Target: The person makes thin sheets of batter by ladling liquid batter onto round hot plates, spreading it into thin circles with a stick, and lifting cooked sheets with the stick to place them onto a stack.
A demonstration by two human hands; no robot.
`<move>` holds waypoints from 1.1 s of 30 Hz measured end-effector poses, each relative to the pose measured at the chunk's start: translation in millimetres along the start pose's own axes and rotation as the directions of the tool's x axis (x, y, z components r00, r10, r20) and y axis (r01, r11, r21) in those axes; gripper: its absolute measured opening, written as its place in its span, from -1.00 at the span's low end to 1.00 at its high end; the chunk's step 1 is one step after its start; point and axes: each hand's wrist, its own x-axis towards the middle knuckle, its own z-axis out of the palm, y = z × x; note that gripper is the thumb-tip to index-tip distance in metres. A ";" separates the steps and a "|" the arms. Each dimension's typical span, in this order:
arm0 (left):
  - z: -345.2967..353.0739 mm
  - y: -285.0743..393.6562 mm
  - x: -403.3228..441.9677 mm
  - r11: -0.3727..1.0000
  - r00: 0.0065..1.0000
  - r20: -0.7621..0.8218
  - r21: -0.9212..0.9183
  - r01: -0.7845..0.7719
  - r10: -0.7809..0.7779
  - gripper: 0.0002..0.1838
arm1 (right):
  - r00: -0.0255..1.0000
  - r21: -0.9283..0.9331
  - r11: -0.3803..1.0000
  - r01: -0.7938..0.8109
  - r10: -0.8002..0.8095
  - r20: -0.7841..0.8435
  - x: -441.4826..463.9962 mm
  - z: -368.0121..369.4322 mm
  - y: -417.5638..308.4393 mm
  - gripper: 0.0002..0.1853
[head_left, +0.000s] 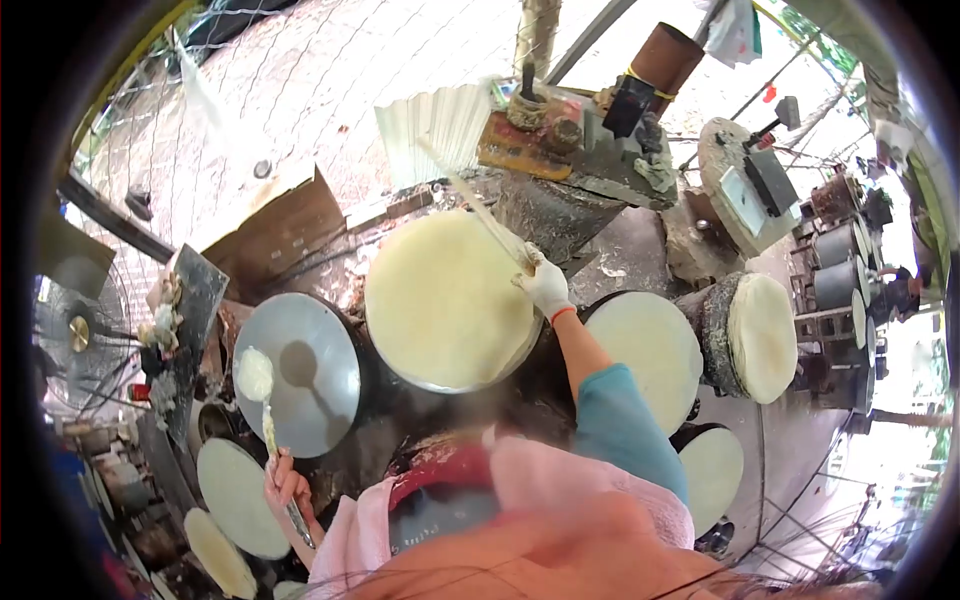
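Observation:
My left hand [290,490] is closed round the handle of a batter-coated ladle [256,375]. The ladle's round, pale head hangs over a bare grey pan [325,385] and throws a dark shadow on it. My right hand [547,285], in a white glove, grips a long, flat wooden stick [480,210]. This stick slants up and left across the far right rim of a big round griddle [440,300], whose top is covered by a thin, pale yellow sheet of batter. Whether the stick touches the sheet, I cannot tell.
More batter-covered griddles [650,350] stand to the right, and others [243,497] at lower left. A stack of pale round sheets [765,338] lies on a drum. Ahead is a cluttered stand [570,135]; a cardboard piece [275,235] and a fan [80,330] are left.

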 end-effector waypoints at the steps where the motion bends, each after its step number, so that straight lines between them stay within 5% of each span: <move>1: -4.4 4.8 0.1 0.997 1.000 -0.016 0.072 0.006 -0.004 -0.63 | 0.998 -0.015 0.998 0.062 -0.063 -0.013 -2.6 1.2 -16.6 -0.20; 5: -17.5 16.9 17.0 0.949 0.991 -0.128 0.315 0.003 0.039 -0.70 | 0.986 -0.037 0.989 0.146 -0.148 -0.070 -33.4 -10.2 -107.1 -0.25; 8: -28.0 22.3 35.4 0.970 0.975 -0.221 0.241 0.038 0.017 -0.72 | 0.955 0.330 0.903 0.276 -0.217 -0.203 -38.5 -14.9 -123.5 -0.30; 12: -69.4 32.7 60.1 0.943 0.993 -0.113 0.326 0.062 -0.027 -0.70 | 0.971 0.533 0.843 0.074 0.062 -0.232 -100.1 -112.9 -164.0 -0.52; 14: -62.5 26.9 65.7 0.973 0.995 -0.073 0.215 0.089 -0.075 -0.71 | 0.936 0.316 0.926 -0.208 0.282 -0.212 -131.8 -185.5 -155.9 -0.56; 16: -58.6 19.9 63.8 0.976 0.994 0.015 0.194 0.102 -0.107 -0.71 | 0.916 0.283 0.954 -0.101 0.201 -0.347 -166.8 -246.9 -157.0 -0.47; 18: -54.1 9.9 59.2 0.977 0.988 0.074 0.177 0.118 -0.132 -0.71 | 0.868 -0.139 0.990 -0.031 -0.042 -0.494 -185.2 -327.4 -133.2 -0.54; 19: -46.1 1.0 54.8 0.978 0.986 0.085 0.169 0.125 -0.141 -0.71 | 0.878 -0.219 0.965 -0.146 0.024 -0.478 -192.9 -371.2 -136.1 -0.49; 20: -45.4 -6.1 47.4 0.980 0.986 0.087 0.155 0.127 -0.141 -0.71 | 0.855 -0.489 0.847 -0.211 -0.082 -0.512 -196.3 -415.7 -133.1 -0.41; 23: -34.4 -39.6 16.0 0.985 0.991 0.058 0.130 0.112 -0.121 -0.71 | 0.833 -0.793 0.547 -0.267 -0.283 -0.476 -198.9 -494.7 -140.5 -0.49; 26: -23.6 -79.2 -25.3 0.991 0.997 0.015 0.109 0.074 -0.077 -0.71 | 0.864 -0.903 0.277 -0.329 -0.297 -0.406 -195.0 -517.5 -114.0 -0.63; 28: -17.4 -105.6 -60.3 0.995 0.999 -0.024 0.099 0.032 -0.029 -0.71 | 0.889 -0.955 0.228 -0.188 -0.375 -0.264 -190.2 -529.7 -49.9 -0.65; 29: -13.6 -114.1 -81.3 0.995 0.999 -0.047 0.102 -0.003 0.008 -0.71 | 0.913 -0.931 0.214 -0.295 -0.223 -0.341 -191.5 -525.9 -21.8 -0.61; 31: -5.8 -138.2 -123.5 0.993 0.993 -0.088 0.103 -0.065 0.075 -0.71 | 0.929 -0.939 0.180 -0.292 -0.182 -0.323 -200.5 -513.6 36.5 -0.68; 33: -0.6 -160.3 -164.5 0.984 0.980 -0.131 0.113 -0.136 0.150 -0.71 | 0.906 -0.956 0.085 -0.282 -0.305 -0.294 -204.9 -511.5 136.7 -0.69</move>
